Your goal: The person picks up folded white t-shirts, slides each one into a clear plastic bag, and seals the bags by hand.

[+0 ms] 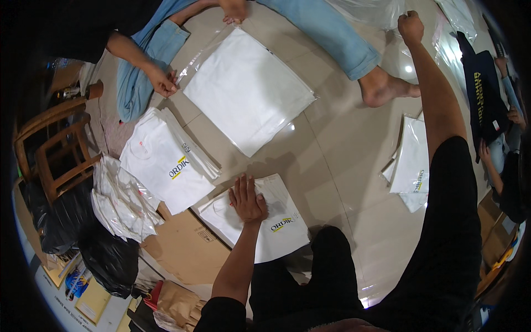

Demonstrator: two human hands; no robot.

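Observation:
My left hand [249,200] lies flat with its fingers out on a folded white T-shirt [282,240] that has a dark and yellow chest print. The shirt rests on the floor in front of my knees. Far off to the right, my right arm is stretched out, and my right hand [411,27] is closed on the edge of a clear plastic bag [376,12]. Across from me, another person's hands [161,83] hold the open end of a clear bag with a folded white shirt [249,88] in it.
A stack of printed white T-shirts [166,160] lies to the left, beside crumpled white garments [119,199] and a cardboard sheet [185,249]. Black plastic bags [108,260] and a wooden chair [66,149] stand further left. Bagged shirts [409,160] lie right; someone there handles a dark garment [485,94].

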